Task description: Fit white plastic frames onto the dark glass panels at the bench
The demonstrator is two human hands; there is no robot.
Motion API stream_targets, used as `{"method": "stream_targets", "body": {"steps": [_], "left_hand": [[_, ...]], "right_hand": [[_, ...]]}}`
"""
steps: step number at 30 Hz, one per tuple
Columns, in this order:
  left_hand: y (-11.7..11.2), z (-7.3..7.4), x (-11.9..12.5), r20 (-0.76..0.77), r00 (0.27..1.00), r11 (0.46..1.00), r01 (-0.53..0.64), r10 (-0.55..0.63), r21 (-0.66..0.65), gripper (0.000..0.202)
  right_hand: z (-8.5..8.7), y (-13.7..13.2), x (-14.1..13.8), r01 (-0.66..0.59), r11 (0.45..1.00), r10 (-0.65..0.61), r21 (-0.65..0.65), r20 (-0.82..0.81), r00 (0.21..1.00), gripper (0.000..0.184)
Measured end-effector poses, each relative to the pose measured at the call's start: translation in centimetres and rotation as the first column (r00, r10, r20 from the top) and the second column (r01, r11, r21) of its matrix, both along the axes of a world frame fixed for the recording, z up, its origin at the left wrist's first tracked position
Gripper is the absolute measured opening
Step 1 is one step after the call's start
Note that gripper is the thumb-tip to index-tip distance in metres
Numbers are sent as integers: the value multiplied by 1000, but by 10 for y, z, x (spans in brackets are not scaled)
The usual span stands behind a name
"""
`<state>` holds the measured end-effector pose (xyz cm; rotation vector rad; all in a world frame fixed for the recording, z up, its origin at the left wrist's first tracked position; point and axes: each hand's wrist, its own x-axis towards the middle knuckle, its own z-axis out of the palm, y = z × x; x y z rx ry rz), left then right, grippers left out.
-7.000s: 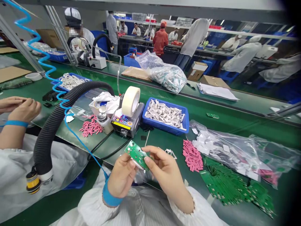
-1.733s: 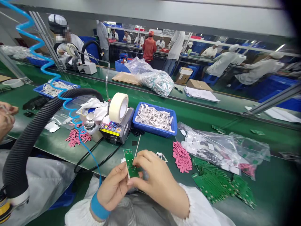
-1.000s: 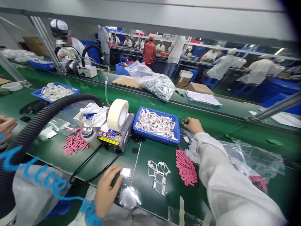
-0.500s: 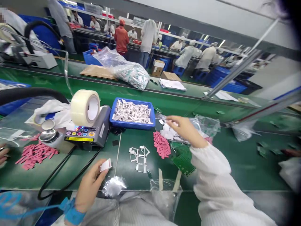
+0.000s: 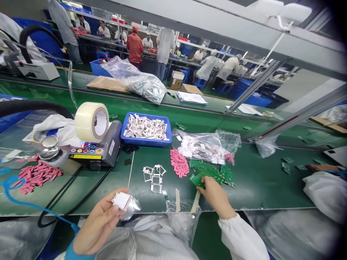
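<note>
Glossy green circuit boards [image 5: 208, 175] lay at four o'clock on the smooth, faintly sheened green tabletop [image 5: 257, 189] — a crinkled clear plastic bag [image 5: 202, 146] shone at three, a smooth blue plastic tray [image 5: 146, 144] sat at nine — and a matt white paper tag [image 5: 121, 200] showed at seven, a soft white cloth sleeve [image 5: 240, 236] at five.

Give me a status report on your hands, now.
Left hand holding white red-edged piece with clear plastic film. Right hand on green circuit boards. Pale strip beside it.
</note>
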<state>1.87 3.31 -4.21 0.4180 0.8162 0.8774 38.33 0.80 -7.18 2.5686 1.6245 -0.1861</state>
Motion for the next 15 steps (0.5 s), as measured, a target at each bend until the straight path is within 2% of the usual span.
{"method": "stream_targets", "body": {"steps": [3,6,9,11,13,14,15], "left_hand": [[-3,-2,2,9,1000,997,-3,3,71,36],[-2,-6,1,43,999,998,2,-5,65,34],[-1,-10,3,78,997,998,9,-13,55,32],[-1,-11,7,97,994,993,39,-49,109,34],[-4,-9,15,103,989,977,87,-109,195,39],[-5,-8,20,101,986,965,107,-135,240,42],[-6,-6,24,97,983,951,122,-156,284,44]], "right_hand": [[2,-1,4,11,999,-11,44,-11,1000,14],[10,-5,5,-4,994,7,106,-32,999,11],[24,-10,-2,-15,986,29,169,-81,996,11],[38,-12,-18,-36,973,65,228,-122,990,8],[53,-10,-45,-109,917,212,384,-237,948,11],[61,-8,-62,-150,855,329,496,-297,896,11],[69,-5,-80,-181,767,465,616,-337,819,10]]}}
